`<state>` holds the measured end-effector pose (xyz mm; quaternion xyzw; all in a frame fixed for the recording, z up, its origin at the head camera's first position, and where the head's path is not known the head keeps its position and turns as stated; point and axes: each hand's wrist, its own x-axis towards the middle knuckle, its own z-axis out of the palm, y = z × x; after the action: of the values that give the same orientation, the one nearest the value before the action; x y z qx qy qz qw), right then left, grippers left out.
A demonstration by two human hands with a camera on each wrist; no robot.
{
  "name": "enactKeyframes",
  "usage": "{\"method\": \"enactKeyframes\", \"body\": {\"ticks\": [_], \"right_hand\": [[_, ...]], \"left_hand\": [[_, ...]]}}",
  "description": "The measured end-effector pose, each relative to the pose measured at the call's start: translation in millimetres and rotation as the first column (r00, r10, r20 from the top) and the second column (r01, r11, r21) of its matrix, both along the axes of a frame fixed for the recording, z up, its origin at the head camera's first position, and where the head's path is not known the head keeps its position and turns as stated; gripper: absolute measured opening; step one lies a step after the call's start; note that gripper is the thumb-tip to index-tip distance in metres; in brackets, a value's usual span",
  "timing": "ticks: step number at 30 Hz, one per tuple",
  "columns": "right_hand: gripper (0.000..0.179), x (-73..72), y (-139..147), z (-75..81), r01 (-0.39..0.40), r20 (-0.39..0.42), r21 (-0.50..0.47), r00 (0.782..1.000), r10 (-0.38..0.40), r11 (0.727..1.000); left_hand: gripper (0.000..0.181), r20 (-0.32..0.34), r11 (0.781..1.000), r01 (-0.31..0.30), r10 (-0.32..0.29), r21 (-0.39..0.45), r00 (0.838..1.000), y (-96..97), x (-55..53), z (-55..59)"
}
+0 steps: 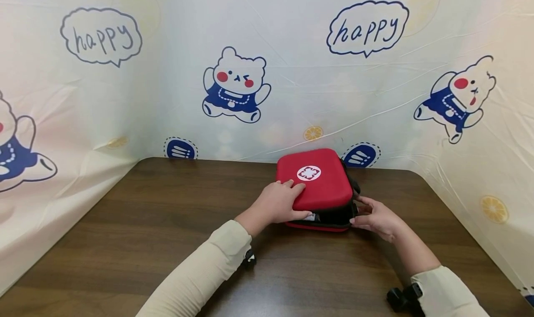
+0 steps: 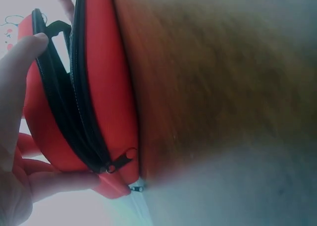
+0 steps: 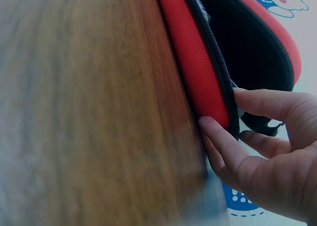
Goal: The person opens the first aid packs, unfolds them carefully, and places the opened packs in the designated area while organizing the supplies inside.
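A red zippered first-aid case [image 1: 314, 182] with a white round emblem lies on the table toward the back. Its lid is lifted partway along the front and right, showing a dark inside with something pale near the front. My left hand [image 1: 277, 201] holds the lid from the left, thumb on its front rim and fingers spread over the top and side. On the right, my right hand [image 1: 377, 217] pinches the lower half's edge, the thumb [image 3: 262, 101] on the zip rim and fingers against the outer red wall. A black zip pull [image 2: 121, 160] hangs at the left corner.
The brown wooden table [image 1: 167, 243] extends around the case. Behind and beside it hangs a pale printed cloth [image 1: 292, 90] with bears and lettering, close to the case's back edge. A black wrist device [image 1: 404, 297] sits at my right sleeve.
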<state>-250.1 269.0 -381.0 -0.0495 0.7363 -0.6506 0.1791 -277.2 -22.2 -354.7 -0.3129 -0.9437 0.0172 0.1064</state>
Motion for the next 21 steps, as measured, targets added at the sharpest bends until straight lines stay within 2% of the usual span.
{"method": "enactKeyframes", "body": {"ticks": [7,15,21], "right_hand": [[0.087,-1.1,1,0.4,-0.014,0.005,0.010,1.000,0.014,1.000],[0.087,-2.7,1,0.2,-0.024,0.005,-0.006,1.000,0.024,1.000],[0.087,-3.2,1,-0.2,-0.026,0.014,-0.005,1.000,0.026,1.000]], "left_hand": [[0.076,-0.002,0.998,0.000,0.000,0.070,1.000,-6.8,-0.7,1.4],[0.082,-0.052,0.979,0.018,-0.007,0.204,0.999,-16.9,-3.4,1.4],[0.082,-0.030,0.970,0.040,-0.033,0.238,0.999,-21.4,-3.0,2.2]]}}
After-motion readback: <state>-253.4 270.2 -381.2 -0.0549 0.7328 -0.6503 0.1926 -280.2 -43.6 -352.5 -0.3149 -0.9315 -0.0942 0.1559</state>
